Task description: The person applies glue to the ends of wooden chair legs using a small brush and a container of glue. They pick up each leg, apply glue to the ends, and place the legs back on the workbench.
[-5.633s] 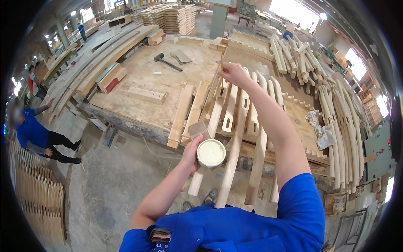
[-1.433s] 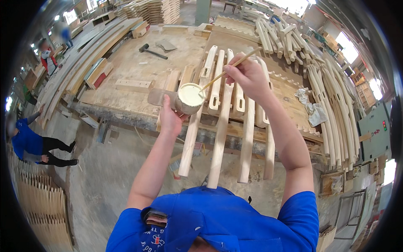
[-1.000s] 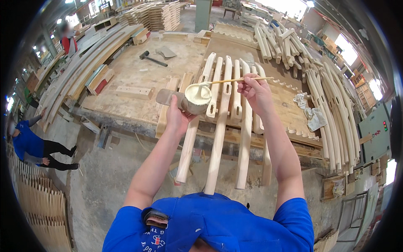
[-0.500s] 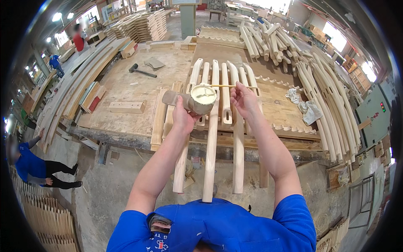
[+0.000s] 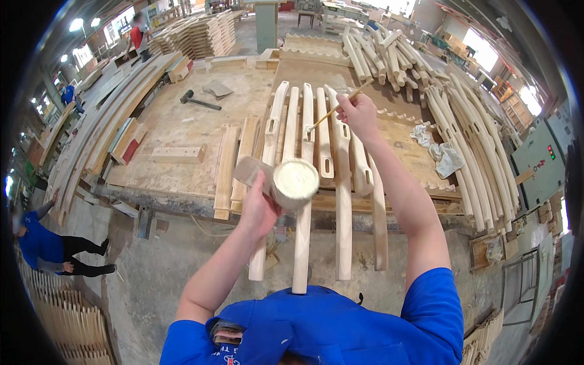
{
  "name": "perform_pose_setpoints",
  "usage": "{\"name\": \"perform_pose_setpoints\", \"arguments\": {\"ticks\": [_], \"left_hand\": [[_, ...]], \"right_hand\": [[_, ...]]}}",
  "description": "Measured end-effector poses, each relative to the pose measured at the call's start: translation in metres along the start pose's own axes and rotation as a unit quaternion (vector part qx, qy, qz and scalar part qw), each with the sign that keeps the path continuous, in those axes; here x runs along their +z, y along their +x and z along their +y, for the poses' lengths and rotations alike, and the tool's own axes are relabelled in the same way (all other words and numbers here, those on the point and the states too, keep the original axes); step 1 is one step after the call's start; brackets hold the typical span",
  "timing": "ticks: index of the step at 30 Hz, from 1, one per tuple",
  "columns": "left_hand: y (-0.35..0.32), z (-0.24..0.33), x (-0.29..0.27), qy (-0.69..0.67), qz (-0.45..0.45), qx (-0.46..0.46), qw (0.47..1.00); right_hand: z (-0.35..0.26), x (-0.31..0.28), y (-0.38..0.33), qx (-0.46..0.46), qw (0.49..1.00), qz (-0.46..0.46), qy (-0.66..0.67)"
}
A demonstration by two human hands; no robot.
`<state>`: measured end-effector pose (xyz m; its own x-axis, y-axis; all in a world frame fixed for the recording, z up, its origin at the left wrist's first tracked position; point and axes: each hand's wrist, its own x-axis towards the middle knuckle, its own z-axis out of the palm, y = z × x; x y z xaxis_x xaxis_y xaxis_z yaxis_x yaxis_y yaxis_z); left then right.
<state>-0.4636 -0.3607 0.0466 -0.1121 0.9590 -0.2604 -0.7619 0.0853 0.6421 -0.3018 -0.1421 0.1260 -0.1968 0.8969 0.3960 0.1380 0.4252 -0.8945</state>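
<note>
My left hand is closed round a pot with a flat wooden handle. Creamy white paste, like glue, fills the pot. In my right hand a thin wooden stick is pinched, slanting down to the left. White paste coats its tip, which is at the slot of a pale wooden leg. Several similar slotted legs lie side by side, their lower ends jutting over the bench's front edge. The pot hides part of the middle legs.
A black mallet and a wooden block lie on the bench to the left. White rags and stacked curved legs are at right. A co-worker in blue stands at far left.
The stick has left the pot; my right hand has moved up, bringing its tip to a leg's slot. My left hand has drawn the pot slightly nearer to me.
</note>
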Motion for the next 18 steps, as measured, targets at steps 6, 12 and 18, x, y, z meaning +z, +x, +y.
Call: {"name": "perform_pose_setpoints", "arguments": {"ticks": [6,12,18], "left_hand": [[-0.038,-0.033,0.004,0.057,-0.015,-0.108,0.992],[-0.039,-0.052,0.003,0.039,-0.029,-0.153,0.987],[-0.035,-0.058,0.0,0.032,-0.022,-0.133,0.99]], "right_hand": [[0.0,0.014,0.006,-0.079,0.985,-0.046,-0.149],[0.018,0.023,0.009,-0.128,0.966,-0.057,-0.218],[0.013,0.038,0.004,-0.162,0.935,-0.104,-0.297]]}}
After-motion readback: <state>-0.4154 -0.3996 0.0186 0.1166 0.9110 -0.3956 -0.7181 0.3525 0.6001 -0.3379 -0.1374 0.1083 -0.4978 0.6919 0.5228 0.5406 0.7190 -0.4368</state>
